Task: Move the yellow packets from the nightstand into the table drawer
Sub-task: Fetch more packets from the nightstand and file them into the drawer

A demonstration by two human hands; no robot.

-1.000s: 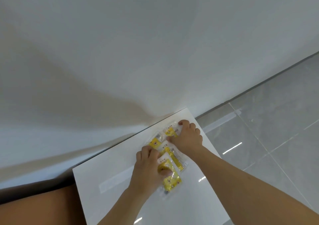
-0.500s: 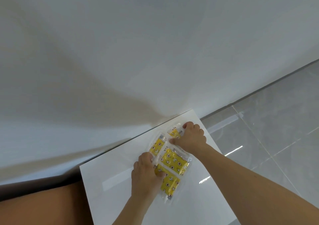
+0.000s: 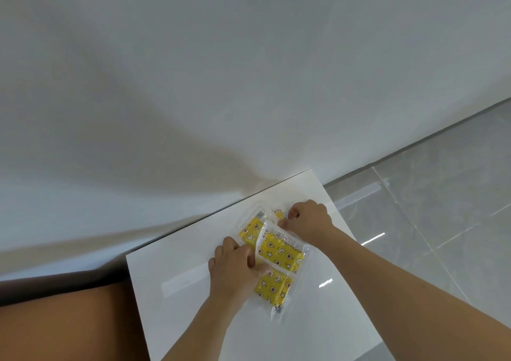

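1. White wall [image 3: 193, 84] rose behind the nightstand [image 3: 179, 291].
2. Yellow packets [image 3: 279, 252] lay overlapped on the nightstand top.
3. Left hand [image 3: 233, 269] gripped the packets' near edge.
4. Right hand [image 3: 307, 218] apparently pinched the far packet [image 3: 278, 214], mostly hidden.

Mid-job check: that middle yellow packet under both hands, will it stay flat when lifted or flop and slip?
Probably floppy: the middle yellow packet is a thin clear-film pouch with loose sealed edges. Likely slippery too, since its film and the nightstand top both look glossy. It seems light; the left hand and right hand pinch its edges with fingertips only.
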